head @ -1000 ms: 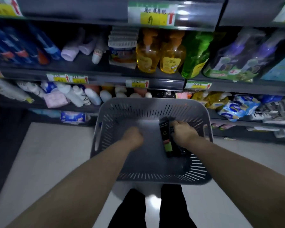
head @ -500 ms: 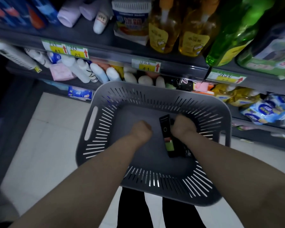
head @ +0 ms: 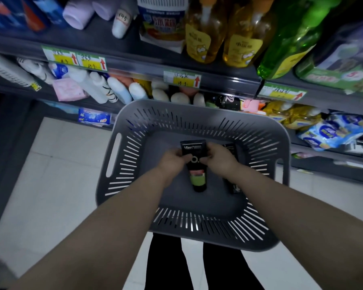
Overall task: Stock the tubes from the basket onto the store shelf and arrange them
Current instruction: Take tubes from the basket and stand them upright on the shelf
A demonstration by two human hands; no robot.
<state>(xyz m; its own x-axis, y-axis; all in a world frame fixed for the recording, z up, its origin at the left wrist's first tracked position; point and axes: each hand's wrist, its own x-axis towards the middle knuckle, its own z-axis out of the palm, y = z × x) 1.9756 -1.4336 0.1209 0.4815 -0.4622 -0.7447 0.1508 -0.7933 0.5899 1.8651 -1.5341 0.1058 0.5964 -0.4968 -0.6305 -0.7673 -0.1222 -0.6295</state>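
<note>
Here, a grey slotted basket (head: 208, 206) fills the middle of the head view, in front of the store shelf (head: 134, 65) and above a pale tiled floor (head: 50, 185). What bears it up is hidden. Two things are in it. One is a black tube (head: 194, 155) printed "Men", with a green band near its cap, lying lengthwise with the cap end toward the person. The left hand (head: 173, 159) and the right hand (head: 220, 156) both have hold of it, fingers curled in and pinching its upper part from either side. Whether it is lifted off the basket floor or resting on it I cannot tell. The other is a second dark tube (head: 233, 185), just to the right of the first and partly hidden under the right hand. The rest of the basket floor shows bare grey plastic.

On the upper shelf stand two yellow pump bottles (head: 203, 32), a tilted green bottle (head: 289, 38) to their right and a white printed pouch (head: 161, 19) to their left. Lavender tubes (head: 78, 13) lie farther left. Yellow price tags (head: 73, 58) with red arrows run along the shelf edge. The shelf below holds white bottles (head: 92, 84) lying on their sides, a pink pack (head: 68, 88) and a row of pale rounded caps (head: 179, 98) just beyond the basket's far rim. Dark trouser legs (head: 168, 264) show beneath the basket.
</note>
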